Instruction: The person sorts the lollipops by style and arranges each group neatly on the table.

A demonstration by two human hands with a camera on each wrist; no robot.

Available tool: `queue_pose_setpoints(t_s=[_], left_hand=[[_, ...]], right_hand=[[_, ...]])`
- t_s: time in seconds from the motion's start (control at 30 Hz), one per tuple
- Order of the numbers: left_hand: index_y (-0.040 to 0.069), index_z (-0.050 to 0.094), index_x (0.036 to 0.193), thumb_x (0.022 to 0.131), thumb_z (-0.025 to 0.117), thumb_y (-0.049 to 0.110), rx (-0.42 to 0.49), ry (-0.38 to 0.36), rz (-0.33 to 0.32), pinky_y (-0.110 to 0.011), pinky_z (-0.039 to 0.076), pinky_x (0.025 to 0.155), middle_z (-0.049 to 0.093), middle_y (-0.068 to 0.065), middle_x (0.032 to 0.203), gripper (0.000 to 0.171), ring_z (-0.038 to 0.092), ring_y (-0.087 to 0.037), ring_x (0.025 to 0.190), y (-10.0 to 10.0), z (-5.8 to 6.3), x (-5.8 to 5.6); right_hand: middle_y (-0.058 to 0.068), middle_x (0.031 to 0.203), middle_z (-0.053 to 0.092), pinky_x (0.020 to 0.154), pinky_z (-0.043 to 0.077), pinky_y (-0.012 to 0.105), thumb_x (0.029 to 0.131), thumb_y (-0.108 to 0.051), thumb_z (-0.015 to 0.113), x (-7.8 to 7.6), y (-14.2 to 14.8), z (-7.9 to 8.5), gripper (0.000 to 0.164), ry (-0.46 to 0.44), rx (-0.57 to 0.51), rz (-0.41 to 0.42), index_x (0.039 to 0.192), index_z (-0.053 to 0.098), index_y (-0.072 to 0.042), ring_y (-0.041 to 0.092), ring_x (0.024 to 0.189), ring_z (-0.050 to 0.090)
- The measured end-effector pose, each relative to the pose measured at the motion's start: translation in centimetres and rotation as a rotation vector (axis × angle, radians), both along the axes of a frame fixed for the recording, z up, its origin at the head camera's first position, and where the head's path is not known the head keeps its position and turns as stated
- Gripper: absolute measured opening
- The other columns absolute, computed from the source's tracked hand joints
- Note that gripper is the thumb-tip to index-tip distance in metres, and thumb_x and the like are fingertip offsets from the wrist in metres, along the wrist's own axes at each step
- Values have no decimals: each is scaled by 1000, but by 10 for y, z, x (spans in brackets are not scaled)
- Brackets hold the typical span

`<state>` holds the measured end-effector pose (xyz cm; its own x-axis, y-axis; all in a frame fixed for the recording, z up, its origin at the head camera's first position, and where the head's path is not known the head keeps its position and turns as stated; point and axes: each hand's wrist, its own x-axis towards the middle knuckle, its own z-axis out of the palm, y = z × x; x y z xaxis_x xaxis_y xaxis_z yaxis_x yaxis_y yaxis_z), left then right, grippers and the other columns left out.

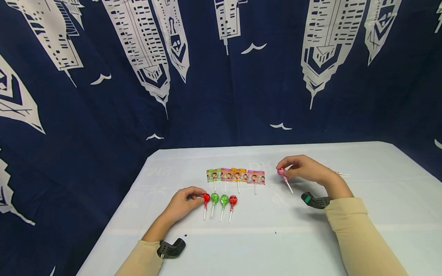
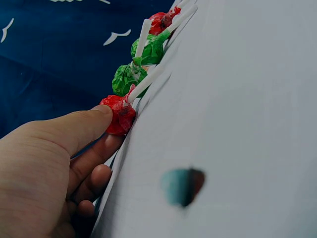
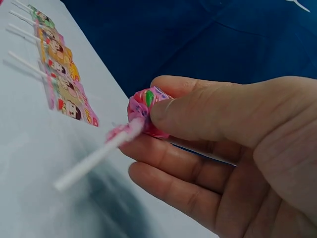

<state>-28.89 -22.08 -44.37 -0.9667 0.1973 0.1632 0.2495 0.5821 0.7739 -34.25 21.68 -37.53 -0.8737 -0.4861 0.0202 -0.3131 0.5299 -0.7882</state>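
My right hand [image 1: 307, 168] pinches a pink-wrapped lollipop [image 1: 281, 172] by its candy head between thumb and fingers, its white stick slanting down toward me. In the right wrist view the pink wrapper [image 3: 140, 109] shows under the thumb. My left hand [image 1: 182, 204] pinches the head of a red lollipop [image 2: 121, 113] at the left end of a row. Beside it lie two green lollipops [image 1: 215, 198] and another red lollipop [image 1: 233, 200], sticks toward me. Behind that row, several flat-packed lollipops [image 1: 238, 175] in green, pink and orange wrappers lie side by side.
A white stick [image 1: 342, 174] pokes out behind my right wrist; the rest of it is hidden. Small dark specks [image 1: 185, 235] mark the white table [image 1: 241, 249]. A navy cloth [image 1: 221, 96] with white skyline prints hangs behind the table.
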Motion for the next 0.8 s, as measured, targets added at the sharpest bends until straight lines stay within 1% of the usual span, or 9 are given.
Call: queue_pose_setpoints(t_s=[0.1,0.3,0.37,0.5,0.63,0.8], left_hand=[[21,76,104,86,78,17,1,1,1,-24,40,72,63,4,85,18,53,-12,82,0,-1,-1],[22,76,104,86,78,18,1,-1,-2,-24,40,72,64,4,85,18,52,-12,82,-1,-2,-1],[22,76,104,87,78,18,1,-2,-2,-24,40,72,64,4,86,18,52,-12,82,-1,-2,-1],[22,76,104,86,78,18,1,-5,-2,-24,40,73,62,4,85,18,52,-13,82,-1,-2,-1],[21,76,104,86,77,18,2,-8,-4,-24,39,72,62,4,84,18,52,-13,82,0,-1,0],[21,76,104,87,77,18,8,-10,-5,-24,40,73,63,4,85,17,52,-13,82,0,0,1]], right_hand=[[14,115,68,82,54,25,90,-9,69,1,-5,1,31,-15,-10,17,120,65,0,17,91,64],[13,112,69,80,55,28,88,-14,74,2,-15,1,35,-54,-2,30,120,66,-1,20,92,64],[12,111,69,79,55,29,88,-16,75,2,-19,0,35,-60,4,42,119,66,-1,20,91,64],[12,106,69,77,55,31,88,-14,74,0,-26,-3,32,-65,6,82,117,66,-1,20,88,64],[10,99,69,75,54,32,88,-12,73,0,-33,-6,26,-47,5,115,113,68,-3,16,82,62],[6,95,69,74,52,27,88,-12,73,1,-43,-9,21,2,3,141,108,70,-5,14,82,60]])
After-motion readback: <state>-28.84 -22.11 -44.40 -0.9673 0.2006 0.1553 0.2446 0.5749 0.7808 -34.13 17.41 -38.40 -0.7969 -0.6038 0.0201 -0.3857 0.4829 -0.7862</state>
